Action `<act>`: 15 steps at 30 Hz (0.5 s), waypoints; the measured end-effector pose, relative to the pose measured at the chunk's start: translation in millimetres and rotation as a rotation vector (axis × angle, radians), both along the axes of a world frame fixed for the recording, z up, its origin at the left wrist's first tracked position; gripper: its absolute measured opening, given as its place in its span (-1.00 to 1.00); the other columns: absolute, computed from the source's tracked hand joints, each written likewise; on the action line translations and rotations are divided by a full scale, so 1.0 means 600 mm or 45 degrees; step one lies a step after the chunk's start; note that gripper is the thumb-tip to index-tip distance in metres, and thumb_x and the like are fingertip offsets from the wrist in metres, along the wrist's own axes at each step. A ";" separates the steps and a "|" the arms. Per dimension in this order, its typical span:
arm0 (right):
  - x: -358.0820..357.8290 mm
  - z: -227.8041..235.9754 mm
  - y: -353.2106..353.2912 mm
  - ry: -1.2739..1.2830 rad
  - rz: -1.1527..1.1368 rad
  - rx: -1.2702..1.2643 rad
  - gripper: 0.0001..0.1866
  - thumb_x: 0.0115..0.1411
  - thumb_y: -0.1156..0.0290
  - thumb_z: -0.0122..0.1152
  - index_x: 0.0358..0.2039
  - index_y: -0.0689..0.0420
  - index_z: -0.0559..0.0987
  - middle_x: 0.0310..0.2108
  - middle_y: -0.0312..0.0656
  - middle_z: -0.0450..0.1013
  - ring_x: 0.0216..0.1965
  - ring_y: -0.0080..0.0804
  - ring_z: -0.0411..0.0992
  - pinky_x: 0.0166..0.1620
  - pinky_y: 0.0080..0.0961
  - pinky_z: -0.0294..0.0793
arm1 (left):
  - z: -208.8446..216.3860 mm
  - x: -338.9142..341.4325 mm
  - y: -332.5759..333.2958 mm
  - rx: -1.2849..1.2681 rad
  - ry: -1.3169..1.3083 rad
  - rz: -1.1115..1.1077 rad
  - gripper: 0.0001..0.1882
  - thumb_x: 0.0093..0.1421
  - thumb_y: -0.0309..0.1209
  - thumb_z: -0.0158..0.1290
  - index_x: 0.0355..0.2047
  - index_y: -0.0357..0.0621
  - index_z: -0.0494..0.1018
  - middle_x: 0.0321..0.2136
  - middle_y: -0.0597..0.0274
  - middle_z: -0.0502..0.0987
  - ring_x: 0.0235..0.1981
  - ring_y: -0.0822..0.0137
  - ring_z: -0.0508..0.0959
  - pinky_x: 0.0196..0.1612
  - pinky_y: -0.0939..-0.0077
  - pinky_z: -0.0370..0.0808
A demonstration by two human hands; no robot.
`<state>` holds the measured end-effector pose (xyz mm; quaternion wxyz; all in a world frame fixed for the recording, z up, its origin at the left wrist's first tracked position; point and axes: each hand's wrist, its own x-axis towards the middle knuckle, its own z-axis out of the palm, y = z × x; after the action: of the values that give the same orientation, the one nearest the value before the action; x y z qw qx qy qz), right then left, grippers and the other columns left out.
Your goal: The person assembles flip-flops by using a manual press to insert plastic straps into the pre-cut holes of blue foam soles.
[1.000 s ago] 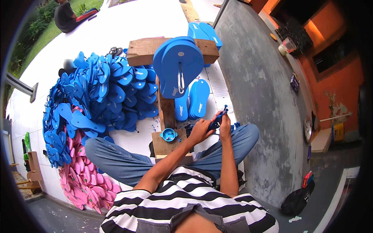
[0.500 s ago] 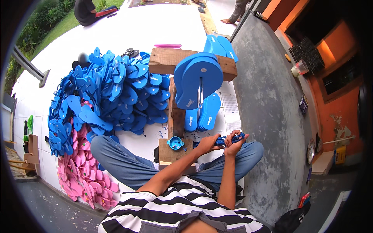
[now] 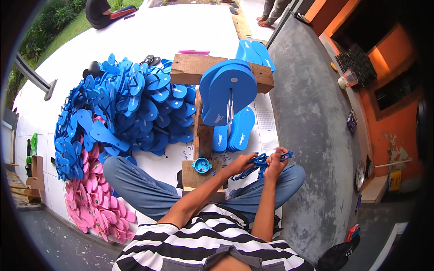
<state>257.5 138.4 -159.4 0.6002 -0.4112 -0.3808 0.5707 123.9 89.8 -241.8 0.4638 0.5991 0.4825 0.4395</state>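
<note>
Both of my hands are closed on a bundle of blue flip-flop straps (image 3: 259, 161) above my right knee. My left hand (image 3: 242, 163) grips its left part, and my right hand (image 3: 274, 165) pinches it further right. Loose strap ends stick out past the right fingers and hang between the hands. Just beyond stands a wooden stand, whose crossbeam (image 3: 185, 67) has a stack of blue flip-flop soles (image 3: 233, 90) hung in front of it. A metal prong (image 3: 231, 106) shows against the soles. A small blue bowl (image 3: 202, 165) with blue bits sits on the stand's base (image 3: 192, 180).
A large heap of blue flip-flops (image 3: 131, 104) lies left of the stand, with pink flip-flops (image 3: 97, 198) nearer me. More blue soles (image 3: 241, 128) lie behind the hanging stack, others (image 3: 255, 54) beyond the beam. Two other people (image 3: 100, 13) are partly visible at the far edge.
The strap bundle is now spread wider between my hands, with loops hanging down. My right hand has risen slightly. The far standing person's feet have shifted.
</note>
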 end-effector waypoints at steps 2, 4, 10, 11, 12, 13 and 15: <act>-0.015 -0.027 0.006 -0.423 -0.014 -0.002 -0.75 0.23 0.33 0.28 -0.21 0.09 0.39 -0.66 -0.44 0.25 -0.66 -0.73 0.19 -0.60 -0.71 0.14 | -0.019 0.003 -0.004 0.068 0.036 0.089 -0.55 0.09 -0.55 0.15 0.02 -0.23 0.36 -0.20 -0.16 0.55 -0.11 -0.11 0.56 -0.10 0.19 0.46; -0.031 -0.040 0.009 -0.749 -0.055 0.135 -0.71 0.21 0.39 0.29 -0.13 0.14 0.41 -0.49 -0.38 0.38 -0.47 -0.70 0.33 -0.41 -0.72 0.32 | -0.023 0.006 -0.012 0.129 0.052 0.181 -0.56 0.11 -0.57 0.11 0.03 -0.24 0.35 -0.22 -0.17 0.54 -0.11 -0.15 0.54 -0.10 0.17 0.45; -0.058 -0.079 -0.013 -0.731 0.056 -0.032 -0.64 0.28 0.16 0.20 -0.24 0.27 0.47 -0.50 -0.29 0.40 -0.45 -0.52 0.38 -0.32 -0.52 0.41 | -0.036 0.019 -0.004 0.188 0.094 0.276 -0.67 0.19 -0.49 -0.02 -0.02 -0.19 0.29 -0.19 -0.17 0.50 -0.11 -0.22 0.48 -0.13 -0.05 0.40; -0.060 -0.080 -0.020 -0.618 0.061 -0.054 -0.63 0.32 0.16 0.14 -0.29 0.29 0.47 -0.55 -0.31 0.37 -0.49 -0.56 0.36 -0.38 -0.55 0.37 | -0.041 0.021 -0.005 0.126 0.141 0.270 -0.68 0.20 -0.47 -0.03 -0.03 -0.17 0.28 -0.20 -0.17 0.50 -0.12 -0.22 0.48 -0.15 -0.07 0.40; -0.057 -0.081 -0.022 -0.549 0.051 -0.078 -0.64 0.34 0.16 0.11 -0.31 0.28 0.46 -0.58 -0.34 0.34 -0.53 -0.59 0.32 -0.41 -0.57 0.33 | -0.045 0.019 -0.008 0.063 0.191 0.264 -0.70 0.21 -0.45 -0.04 -0.03 -0.15 0.27 -0.20 -0.16 0.50 -0.13 -0.21 0.48 -0.17 -0.09 0.40; -0.054 -0.081 -0.024 -0.479 0.041 -0.102 -0.64 0.35 0.17 0.09 -0.34 0.27 0.45 -0.61 -0.36 0.31 -0.56 -0.62 0.29 -0.45 -0.60 0.29 | -0.049 0.019 -0.011 0.000 0.241 0.256 -0.71 0.22 -0.44 -0.05 -0.04 -0.14 0.25 -0.21 -0.15 0.50 -0.13 -0.21 0.48 -0.19 -0.11 0.40; -0.050 -0.068 -0.027 -0.336 -0.006 -0.144 -0.65 0.38 0.17 0.03 -0.41 0.21 0.42 -0.69 -0.43 0.18 -0.66 -0.70 0.15 -0.57 -0.66 0.13 | -0.053 0.023 -0.017 -0.012 0.354 0.220 -0.72 0.27 -0.37 -0.08 -0.03 -0.09 0.22 -0.21 -0.13 0.51 -0.19 -0.21 0.51 -0.26 -0.10 0.42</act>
<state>227.5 122.1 -200.2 0.5221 -0.5168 -0.4227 0.5307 137.6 79.6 -273.4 0.3558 0.6084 0.5936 0.3884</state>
